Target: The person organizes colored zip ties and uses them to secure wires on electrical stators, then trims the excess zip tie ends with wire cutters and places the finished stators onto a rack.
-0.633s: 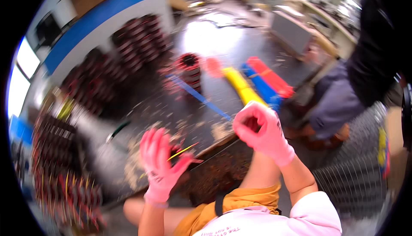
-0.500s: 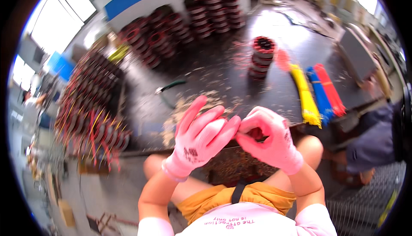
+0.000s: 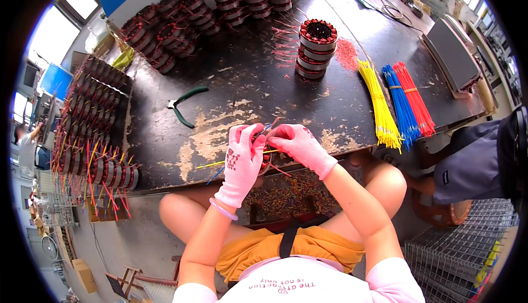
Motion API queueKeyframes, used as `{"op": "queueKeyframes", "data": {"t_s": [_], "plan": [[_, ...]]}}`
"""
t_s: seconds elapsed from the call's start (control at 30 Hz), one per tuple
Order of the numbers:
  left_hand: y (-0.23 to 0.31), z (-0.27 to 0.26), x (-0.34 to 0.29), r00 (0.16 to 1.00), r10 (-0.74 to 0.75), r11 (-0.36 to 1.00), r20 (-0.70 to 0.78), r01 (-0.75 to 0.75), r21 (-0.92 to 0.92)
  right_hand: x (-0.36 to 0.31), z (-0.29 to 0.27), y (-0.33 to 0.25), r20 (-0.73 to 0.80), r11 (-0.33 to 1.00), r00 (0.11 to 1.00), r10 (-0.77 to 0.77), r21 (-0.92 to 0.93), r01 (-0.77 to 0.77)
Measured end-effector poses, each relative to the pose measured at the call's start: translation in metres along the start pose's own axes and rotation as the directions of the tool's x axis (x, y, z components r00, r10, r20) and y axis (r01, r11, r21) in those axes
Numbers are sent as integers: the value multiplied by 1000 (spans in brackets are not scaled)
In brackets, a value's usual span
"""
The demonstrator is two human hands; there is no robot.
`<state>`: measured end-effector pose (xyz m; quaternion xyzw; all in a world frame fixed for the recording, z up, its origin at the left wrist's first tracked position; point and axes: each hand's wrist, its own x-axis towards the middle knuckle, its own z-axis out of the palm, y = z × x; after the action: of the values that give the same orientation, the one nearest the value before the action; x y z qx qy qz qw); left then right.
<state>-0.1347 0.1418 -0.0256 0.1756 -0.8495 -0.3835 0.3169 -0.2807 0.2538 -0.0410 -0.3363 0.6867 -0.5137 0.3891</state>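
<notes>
Both my hands wear pink-and-white gloves and meet at the near table edge. My left hand (image 3: 242,157) is closed round coloured wires; a yellow wire (image 3: 210,165) and a blue wire stick out past its left side. Fingertips of my right hand (image 3: 303,148) pinch a thin wire close to the left fingers. Between and below the hands shows part of a small stator coil (image 3: 266,162) with red windings, mostly hidden by the gloves. Green-handled cutters (image 3: 184,103) lie spread on the table beyond my left hand.
A short stack of stators (image 3: 316,51) stands farther back. To its right lie bundles of yellow wires (image 3: 379,105), blue wires (image 3: 401,104) and red wires (image 3: 413,96). Many wired stators (image 3: 91,121) line the left edge; more stacks (image 3: 242,0) stand at the back. Wire scraps (image 3: 291,195) lie below.
My left hand's spread fingers have curled in, and my right hand has moved slightly left and up to meet them. Yellow and blue wires now show by the left hand. The view has shifted.
</notes>
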Motion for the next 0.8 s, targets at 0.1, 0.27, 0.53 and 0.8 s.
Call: {"op": "queueKeyframes", "data": {"t_s": [0.1,0.27,0.53,0.8], "plan": [[-15,-1,-2,995,90,990,39,-94,101,-8,6,-11,-53,997,998,-16,-72,12],[-23,-16,3,975,141,989,172,-148,26,-32,10,-14,-184,838,894,-409,-463,288],[-5,-28,15,930,108,976,352,-167,140,-25,-3,-23,-45,653,803,-594,-610,449],[2,-23,15,943,116,969,311,-176,172,-24,-9,-34,-27,838,925,-378,-435,330]]}}
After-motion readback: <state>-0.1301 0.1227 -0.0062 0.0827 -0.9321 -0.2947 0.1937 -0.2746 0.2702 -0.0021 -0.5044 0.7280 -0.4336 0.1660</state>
